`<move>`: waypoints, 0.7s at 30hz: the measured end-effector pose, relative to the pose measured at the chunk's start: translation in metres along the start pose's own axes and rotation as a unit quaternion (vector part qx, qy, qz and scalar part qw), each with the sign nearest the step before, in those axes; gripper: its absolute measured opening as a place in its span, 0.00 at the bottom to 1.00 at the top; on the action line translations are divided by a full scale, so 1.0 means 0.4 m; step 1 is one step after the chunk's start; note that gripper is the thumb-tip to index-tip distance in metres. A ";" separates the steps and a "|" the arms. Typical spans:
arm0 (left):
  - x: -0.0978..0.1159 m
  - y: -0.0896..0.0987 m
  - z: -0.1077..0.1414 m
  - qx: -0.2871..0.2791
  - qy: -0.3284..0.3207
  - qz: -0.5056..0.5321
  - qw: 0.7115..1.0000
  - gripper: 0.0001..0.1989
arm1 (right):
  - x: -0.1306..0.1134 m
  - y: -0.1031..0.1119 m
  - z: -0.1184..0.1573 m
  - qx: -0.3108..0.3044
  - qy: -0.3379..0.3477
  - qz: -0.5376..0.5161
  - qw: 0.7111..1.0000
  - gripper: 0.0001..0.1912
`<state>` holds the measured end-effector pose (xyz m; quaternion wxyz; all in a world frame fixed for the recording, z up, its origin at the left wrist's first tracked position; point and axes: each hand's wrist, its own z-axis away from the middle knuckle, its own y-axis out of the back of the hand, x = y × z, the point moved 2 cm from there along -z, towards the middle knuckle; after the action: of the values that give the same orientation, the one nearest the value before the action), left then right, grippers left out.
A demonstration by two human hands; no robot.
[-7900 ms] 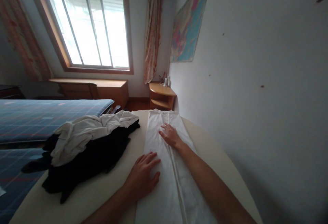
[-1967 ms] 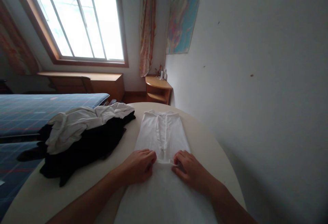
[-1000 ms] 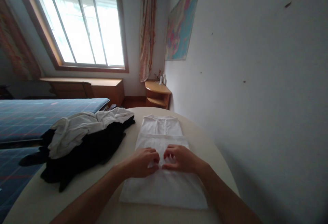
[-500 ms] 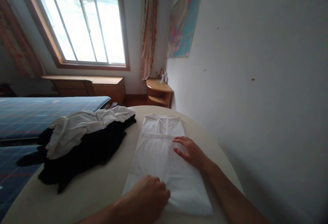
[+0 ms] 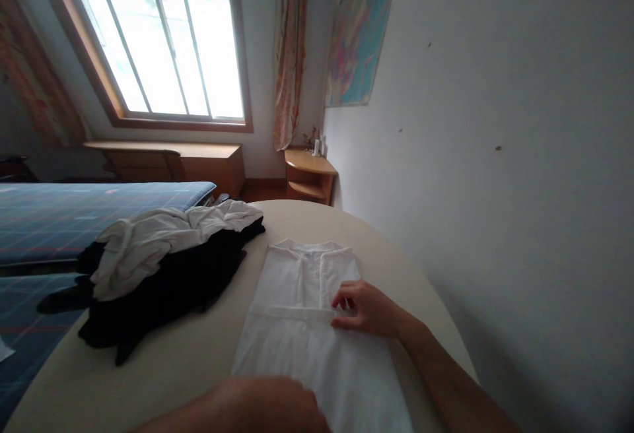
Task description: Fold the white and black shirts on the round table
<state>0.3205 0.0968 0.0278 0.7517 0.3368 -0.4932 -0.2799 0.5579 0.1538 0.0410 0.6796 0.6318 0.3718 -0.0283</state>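
Note:
A folded white shirt [image 5: 307, 347] lies on the round cream table [image 5: 163, 380], its collar end pointing away from me. Over the edge of its folded-up layer, on the right side, rests my right hand [image 5: 364, 307], thumb and fingers curled but apart, with nothing seen between them. My left hand [image 5: 282, 403] is low in the view on the near part of the shirt; it is blurred and its fingers are mostly hidden behind its back.
On the table's left lies a heap of black clothing [image 5: 173, 288] with a crumpled white garment [image 5: 133, 248] on it. A blue plaid bed [image 5: 99, 208] stands beyond. A wall [image 5: 495, 222] borders the right side.
The shirt has slid toward me, and more of its collar end shows above the folded edge. My left hand has moved nearer to me. My right hand is slightly lower, with fingers more curled.

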 end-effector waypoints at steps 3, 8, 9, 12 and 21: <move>-0.030 0.145 0.012 0.143 0.088 -0.025 0.986 0.12 | -0.005 -0.005 -0.001 0.008 0.002 0.010 1.000 0.13; -0.135 0.240 0.051 0.182 0.202 -0.066 0.960 0.17 | -0.012 -0.002 0.003 0.018 -0.016 0.020 1.000 0.15; -0.151 0.239 0.055 0.171 0.206 -0.053 0.962 0.18 | -0.015 -0.001 0.004 0.015 -0.012 0.019 1.000 0.15; -0.176 0.231 0.060 0.156 0.212 -0.029 0.964 0.19 | -0.024 -0.003 0.006 0.000 0.015 0.008 1.000 0.10; -0.168 0.232 0.055 0.126 0.223 -0.059 0.965 0.11 | -0.040 -0.016 0.003 -0.001 -0.002 0.003 1.000 0.07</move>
<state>0.2842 0.1997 0.0696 0.7760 0.5115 -0.3237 -0.1774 0.5437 0.1445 0.0442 0.6814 0.6319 0.3684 -0.0273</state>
